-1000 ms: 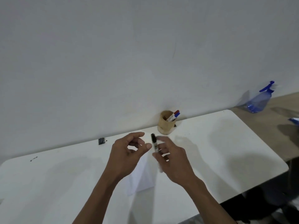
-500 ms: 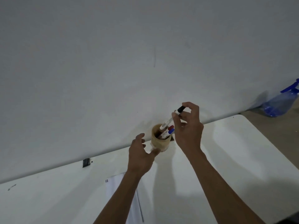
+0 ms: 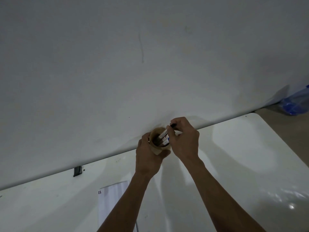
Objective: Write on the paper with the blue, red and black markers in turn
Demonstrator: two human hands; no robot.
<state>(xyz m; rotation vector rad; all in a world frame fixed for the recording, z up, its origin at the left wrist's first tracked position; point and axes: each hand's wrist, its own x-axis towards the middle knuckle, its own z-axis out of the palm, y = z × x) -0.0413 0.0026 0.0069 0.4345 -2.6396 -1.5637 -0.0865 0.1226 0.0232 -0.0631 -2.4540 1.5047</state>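
Gripping the black marker [image 3: 168,129], the right hand [image 3: 183,139] slots it into the wooden cup [image 3: 156,148], which the left hand [image 3: 148,158] clasps. Judged last step; next, simply release.

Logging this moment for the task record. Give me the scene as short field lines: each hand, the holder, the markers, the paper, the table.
left hand: wrapped around the brown cylindrical pen holder, steadying it
right hand: pinching the black-capped white marker, lower end inside the holder
other markers: a blue-capped marker shows in the holder; red one not clear
white sheet of paper: flat, near the person, small marks at its left corner
white table: against the wall
blue spray bottle: far right, off the table
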